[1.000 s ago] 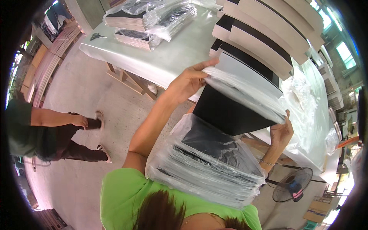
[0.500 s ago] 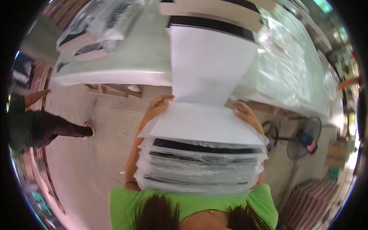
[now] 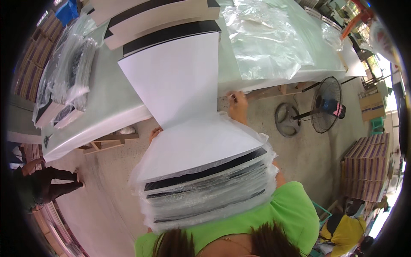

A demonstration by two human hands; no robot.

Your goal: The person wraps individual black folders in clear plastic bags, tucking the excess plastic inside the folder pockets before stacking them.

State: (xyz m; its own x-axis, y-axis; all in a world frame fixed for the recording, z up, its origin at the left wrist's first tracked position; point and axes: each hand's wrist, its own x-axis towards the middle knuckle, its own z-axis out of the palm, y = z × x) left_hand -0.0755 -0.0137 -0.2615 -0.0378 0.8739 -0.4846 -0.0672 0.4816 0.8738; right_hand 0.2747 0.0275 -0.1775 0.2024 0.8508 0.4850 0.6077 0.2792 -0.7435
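A large white board [image 3: 175,81] with a black far edge stands tilted, its near end inside the mouth of a clear plastic bag [image 3: 205,141]. The bag holds a stack of several flat black-and-white boards [image 3: 209,188] pressed against my green shirt. My right hand [image 3: 237,103] grips the white board's right edge just above the bag's mouth, fingers curled. Only a sliver of my left hand [image 3: 155,132] shows at the board's left edge by the bag's rim; the rest is hidden and its grip is unclear.
A long pale table [image 3: 111,107] ahead carries more boards [image 3: 154,17], loose plastic sheets [image 3: 274,43] and bagged bundles [image 3: 64,77]. A floor fan [image 3: 325,105] stands to the right, with stacked cartons [image 3: 368,167] beyond. Another person [image 3: 38,184] stands at the left.
The board went from held above the bag to slid into its mouth. The bagged stack now sits squarely under my view, and my hands have shifted to the board's sides.
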